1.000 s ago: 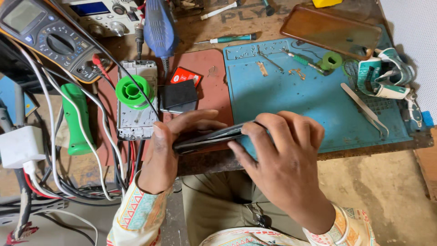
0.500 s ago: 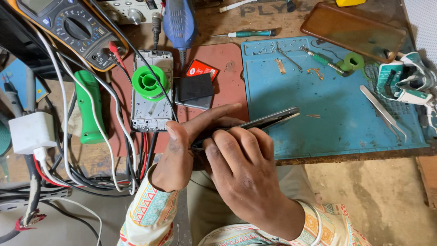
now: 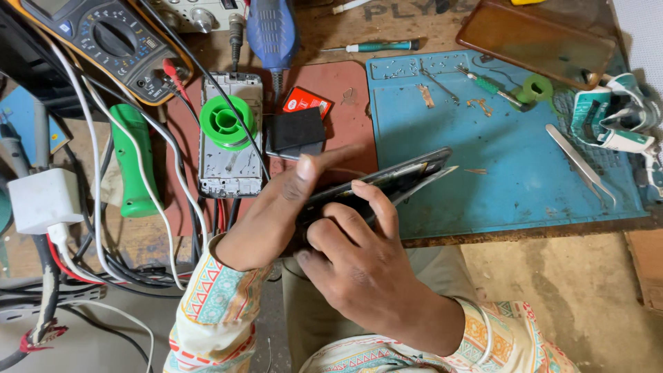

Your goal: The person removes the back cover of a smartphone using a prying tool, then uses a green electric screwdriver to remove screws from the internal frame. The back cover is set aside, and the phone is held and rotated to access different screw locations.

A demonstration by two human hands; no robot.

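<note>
Hands meet at the near edge of the workbench, both closed on a dark phone [image 3: 387, 181] held edge-on and tilted, its far end raised over the blue work mat [image 3: 511, 166]. Left hand [image 3: 276, 207] grips the phone's near end from the left, thumb laid along the upper face, fingers wrapped under and hidden. Right hand [image 3: 359, 269] clamps the same end from below and in front, index finger curled over the edge, other fingers folded against the underside. Thin light-coloured layer juts from the phone's far end, slightly parted from the dark body; whether it is a screen or a back cover cannot be told. Red mat [image 3: 345, 103] lies left of the blue mat, touching it, and carries a stripped phone frame [image 3: 230, 162] with a green solder spool [image 3: 227, 121] on top, a black square pad [image 3: 297, 130] and a red card [image 3: 307, 102] just beside it. Multimeter [image 3: 103, 38] sits at the far left corner, leads trailing toward the person. Tweezers [image 3: 580, 164] rest on the blue mat's right part, well apart from the hands. Green-handled screwdriver [image 3: 492, 85] lies near the mat's far edge. Green tool handle [image 3: 135, 159] and white charger block [image 3: 43, 200] lie among cables at the left
</note>
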